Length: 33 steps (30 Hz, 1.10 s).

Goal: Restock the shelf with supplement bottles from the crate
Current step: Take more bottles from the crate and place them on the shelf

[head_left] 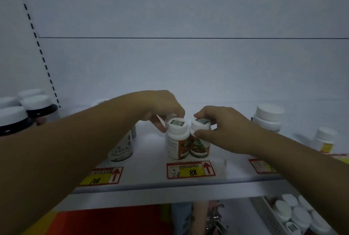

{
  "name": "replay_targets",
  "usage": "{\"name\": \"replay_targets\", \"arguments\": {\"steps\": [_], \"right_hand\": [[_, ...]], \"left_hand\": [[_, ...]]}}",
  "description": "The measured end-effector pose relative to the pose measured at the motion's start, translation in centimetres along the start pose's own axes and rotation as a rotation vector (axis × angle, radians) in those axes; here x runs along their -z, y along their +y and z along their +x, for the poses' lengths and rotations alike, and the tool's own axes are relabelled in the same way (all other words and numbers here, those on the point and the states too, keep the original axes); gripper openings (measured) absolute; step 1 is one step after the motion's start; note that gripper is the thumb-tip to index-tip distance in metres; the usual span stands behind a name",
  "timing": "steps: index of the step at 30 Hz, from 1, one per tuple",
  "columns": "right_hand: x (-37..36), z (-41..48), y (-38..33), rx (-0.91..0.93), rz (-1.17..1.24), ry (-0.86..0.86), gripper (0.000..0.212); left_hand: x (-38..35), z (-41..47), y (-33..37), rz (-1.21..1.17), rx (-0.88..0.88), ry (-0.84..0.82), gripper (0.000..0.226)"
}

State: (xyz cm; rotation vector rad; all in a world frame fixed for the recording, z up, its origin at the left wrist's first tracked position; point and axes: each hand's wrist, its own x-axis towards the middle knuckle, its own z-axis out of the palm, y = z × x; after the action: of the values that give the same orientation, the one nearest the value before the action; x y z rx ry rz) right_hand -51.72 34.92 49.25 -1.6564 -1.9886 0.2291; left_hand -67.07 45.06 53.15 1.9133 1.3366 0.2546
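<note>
Two white supplement bottles with orange labels stand side by side on the shelf (151, 161) above the "88" price tag (190, 169). My left hand (160, 108) reaches over the left bottle (177, 140), its fingers curled round the white cap of a bottle just behind, which is mostly hidden. My right hand (219, 127) pinches the cap of the right bottle (199, 146) between thumb and fingers. The crate (272, 216) at the bottom right holds several white-capped bottles.
Dark bottles with white caps (28, 110) stand at the far left. A white-labelled bottle (122, 148) sits under my left forearm. More white bottles (268, 119) stand at the right, one with a yellow label (324, 140). The shelf's white back wall rises behind.
</note>
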Motion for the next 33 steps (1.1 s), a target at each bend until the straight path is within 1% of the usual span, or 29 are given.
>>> {"name": "replay_targets", "arguments": {"steps": [3, 7, 10, 13, 16, 18, 21, 24, 26, 27, 28, 30, 31, 33], "right_hand": [[-0.1, -0.3, -0.2, -0.025, 0.013, -0.002, 0.037], [-0.5, -0.4, -0.2, -0.036, 0.007, 0.000, 0.039], [-0.5, -0.5, -0.2, -0.012, -0.040, -0.019, 0.044], [0.2, -1.2, 0.1, 0.059, -0.102, -0.036, 0.056], [2.2, -2.8, 0.3, 0.164, -0.134, 0.058, 0.065], [4.2, -4.5, 1.0, 0.263, -0.231, 0.077, 0.070], [6.6, -8.1, 3.4, 0.360, -0.456, 0.004, 0.074], [7.7, -12.6, 5.8, 0.375, -0.499, -0.049, 0.075], [8.1, -15.5, 7.5, 0.395, -0.464, -0.059, 0.075], [8.1, -16.8, 8.3, 0.411, -0.430, -0.056, 0.074], [8.1, -18.1, 8.9, 0.429, -0.387, -0.052, 0.072], [7.7, -21.4, 10.9, 0.462, -0.311, -0.085, 0.064], [7.1, -23.0, 12.0, 0.484, -0.291, -0.127, 0.058], [5.5, -25.9, 14.8, 0.475, -0.252, -0.228, 0.045]], "left_hand": [[0.0, 0.1, -0.2, 0.022, -0.009, -0.004, 0.021], [0.0, 0.0, -0.4, 0.097, -0.011, 0.036, 0.021], [-0.2, -0.9, 0.1, 0.238, -0.038, 0.113, 0.036], [-0.1, -2.3, 0.9, 0.398, -0.104, 0.185, 0.047], [-0.4, -4.3, 2.9, 0.413, -0.171, 0.327, 0.051], [-1.3, -5.6, 4.4, 0.436, -0.221, 0.429, 0.053], [-4.8, -7.3, 6.3, 0.624, -0.235, 0.497, 0.059], [-9.5, -8.9, 7.8, 0.778, -0.210, 0.470, 0.062], [-12.4, -9.7, 9.0, 0.764, -0.205, 0.439, 0.062], [-13.7, -10.2, 9.5, 0.716, -0.221, 0.463, 0.060], [-15.0, -10.6, 9.8, 0.656, -0.266, 0.524, 0.056], [-19.4, -11.8, 10.1, 0.589, -0.421, 0.676, 0.048], [-22.3, -12.5, 9.9, 0.611, -0.487, 0.669, 0.047], [-28.4, -12.8, 8.8, 0.699, -0.564, 0.482, 0.044]]}}
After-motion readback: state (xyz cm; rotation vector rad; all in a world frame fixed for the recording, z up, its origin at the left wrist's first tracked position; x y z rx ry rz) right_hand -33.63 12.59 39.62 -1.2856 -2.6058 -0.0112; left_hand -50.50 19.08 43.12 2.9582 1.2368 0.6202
